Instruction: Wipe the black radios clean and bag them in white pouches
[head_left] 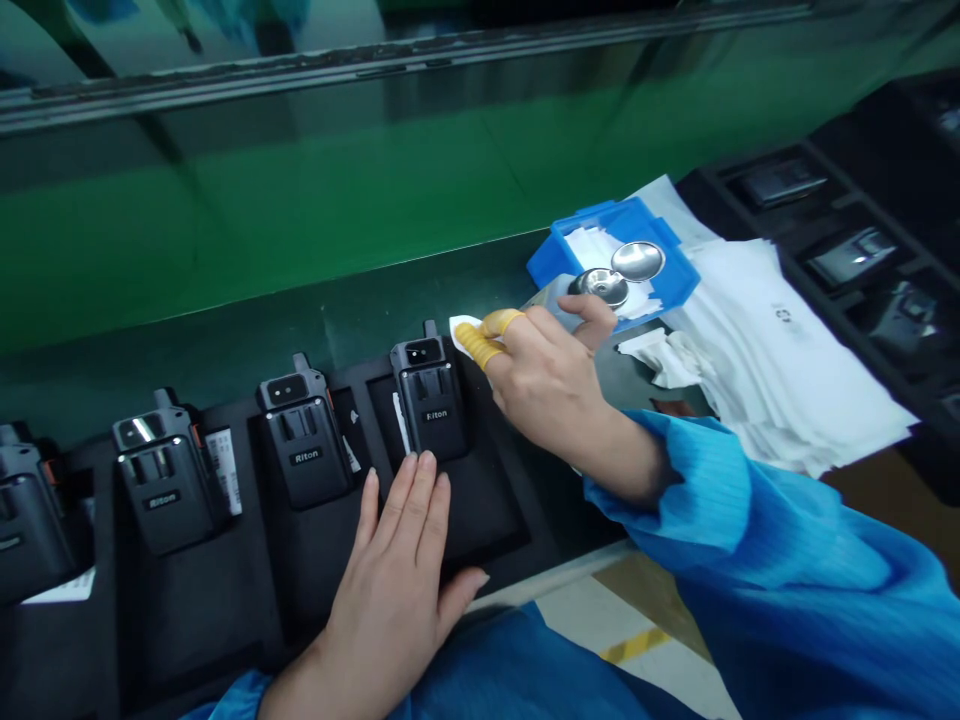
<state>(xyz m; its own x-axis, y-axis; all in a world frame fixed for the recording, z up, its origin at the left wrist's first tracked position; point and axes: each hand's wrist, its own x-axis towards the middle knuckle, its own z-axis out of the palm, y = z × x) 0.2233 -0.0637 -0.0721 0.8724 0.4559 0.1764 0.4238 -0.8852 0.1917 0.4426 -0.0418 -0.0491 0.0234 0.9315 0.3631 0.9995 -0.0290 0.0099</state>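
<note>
My right hand (551,375) wears yellow finger cots and pinches a small white wipe (465,335). The wipe is just right of the top of a black two-way radio (431,400) marked "Riton"; whether they touch I cannot tell. My left hand (401,565) lies with fingers stretched out over the black foam tray (480,515), fingertips by the lower end of that radio. Farther left, a second radio (304,440), a third radio (166,480) and a partly cut-off one (34,520) lie in their own recesses. Printed white labels (226,470) show beside some radios.
A blue bin (682,265) holds white strips, with a metal-topped dispenser bottle (600,287) in front, its lid raised. Crumpled white wipes (664,357) lie beside a stack of white sheets (795,370). Another black tray (806,215) with devices is at right. A green panel (337,190) stands behind.
</note>
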